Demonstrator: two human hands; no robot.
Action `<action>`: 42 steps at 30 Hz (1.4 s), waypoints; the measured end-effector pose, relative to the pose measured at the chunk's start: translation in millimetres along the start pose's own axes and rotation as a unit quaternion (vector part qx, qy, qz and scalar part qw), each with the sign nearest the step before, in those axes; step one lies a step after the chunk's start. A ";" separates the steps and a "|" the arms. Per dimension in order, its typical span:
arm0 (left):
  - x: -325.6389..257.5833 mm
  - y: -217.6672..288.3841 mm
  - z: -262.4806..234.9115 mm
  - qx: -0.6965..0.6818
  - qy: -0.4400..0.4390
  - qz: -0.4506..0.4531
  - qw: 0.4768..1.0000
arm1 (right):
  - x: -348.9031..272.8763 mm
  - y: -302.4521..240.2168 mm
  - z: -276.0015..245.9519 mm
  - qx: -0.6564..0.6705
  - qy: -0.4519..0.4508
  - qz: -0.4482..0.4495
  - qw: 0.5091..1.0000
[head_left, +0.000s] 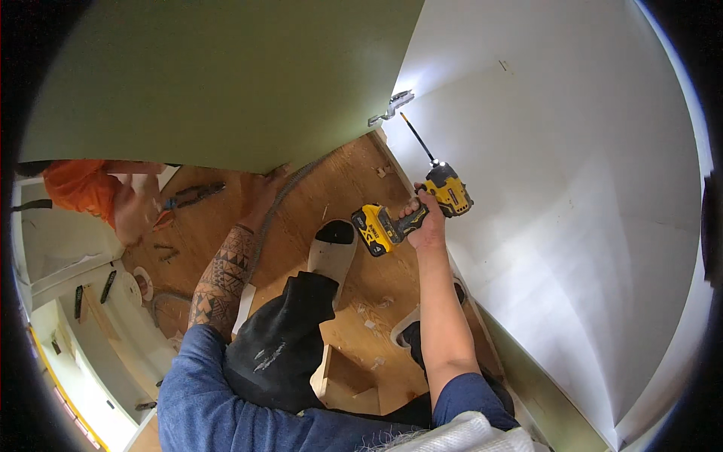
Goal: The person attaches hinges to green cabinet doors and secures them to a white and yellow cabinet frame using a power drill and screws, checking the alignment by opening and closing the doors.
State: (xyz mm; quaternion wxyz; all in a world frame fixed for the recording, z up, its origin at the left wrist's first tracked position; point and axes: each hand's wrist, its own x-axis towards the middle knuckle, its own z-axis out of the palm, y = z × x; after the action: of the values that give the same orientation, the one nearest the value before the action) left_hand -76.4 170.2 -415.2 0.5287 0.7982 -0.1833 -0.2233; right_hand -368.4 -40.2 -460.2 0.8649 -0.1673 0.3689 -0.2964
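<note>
My right hand (pixel 428 222) is wrapped round the grip of a yellow and black cordless impact driver (pixel 449 190). From its nose a long driver bit (pixel 419 137) points up toward a metal hinge (pixel 392 108), its tip just short of it. The hinge sits between a green door panel (pixel 226 75) and a white cabinet side (pixel 557 151), lit by the driver's lamp. My left hand (pixel 262 188) is at the panel's lower edge, where its fingers are mostly hidden.
Another person's hand (pixel 135 207) and orange sleeve (pixel 81 188) show at left, near pliers (pixel 199 193) on the wooden floor (pixel 361 286). A grey hose (pixel 280 197) runs beside my left forearm. Small scraps (pixel 370 324) lie near my feet. White shelving (pixel 75 361) stands lower left.
</note>
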 end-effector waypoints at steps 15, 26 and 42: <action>21.0 -77.2 -10.7 0.044 -0.011 0.083 0.996 | 0.6 5.0 6.4 0.011 -0.001 0.014 1.000; 25.1 -83.7 -16.8 -0.050 0.001 0.083 0.995 | -0.6 6.4 4.0 0.009 -0.008 0.017 1.000; 5.8 -46.0 -4.2 -0.083 0.010 0.115 0.990 | -3.9 2.1 1.1 0.016 -0.001 0.041 0.999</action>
State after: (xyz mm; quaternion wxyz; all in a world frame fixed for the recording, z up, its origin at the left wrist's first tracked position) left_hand -66.7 187.6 -457.3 0.6167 0.7277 -0.2492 -0.1675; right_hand -368.8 -36.1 -458.4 0.8795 -0.1383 0.3693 -0.2665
